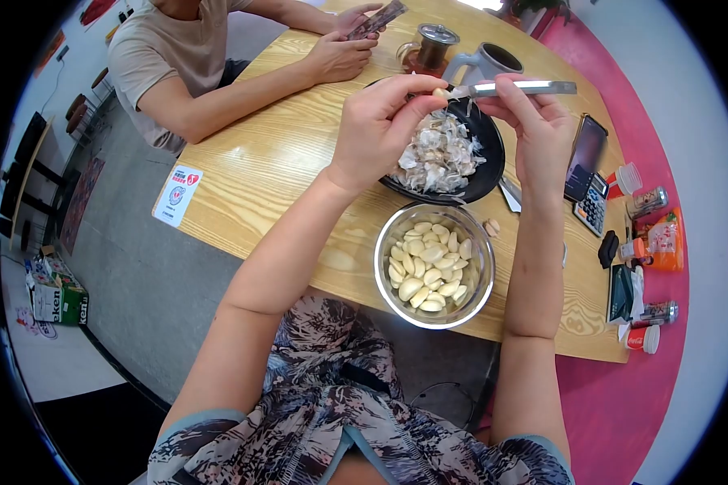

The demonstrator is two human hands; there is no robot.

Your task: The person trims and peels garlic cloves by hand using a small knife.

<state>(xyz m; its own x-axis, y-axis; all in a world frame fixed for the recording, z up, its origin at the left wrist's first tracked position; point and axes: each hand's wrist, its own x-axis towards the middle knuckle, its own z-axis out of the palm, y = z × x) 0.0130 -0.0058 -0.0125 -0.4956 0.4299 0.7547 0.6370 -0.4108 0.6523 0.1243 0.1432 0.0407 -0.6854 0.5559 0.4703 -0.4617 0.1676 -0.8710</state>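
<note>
My left hand point(378, 129) pinches a garlic clove point(441, 94) between thumb and fingertips. In my right hand point(535, 133) is a small knife point(534, 87) with a grey handle, its blade tip at the clove. Both hands are raised above a black bowl point(493, 153) heaped with papery garlic skins point(441, 158). Closer to my body, a steel bowl point(487, 284) holds several peeled garlic cloves point(429, 267). Beside its right rim lie small unpeeled cloves point(492, 227) on the wooden table.
Across the table point(218, 190), another person point(158, 77) holds a phone point(378, 19). A glass teapot point(433, 48) and a grey mug point(493, 61) stand behind the black bowl. To the right are a phone point(586, 158), a calculator point(592, 204) and jars point(647, 202).
</note>
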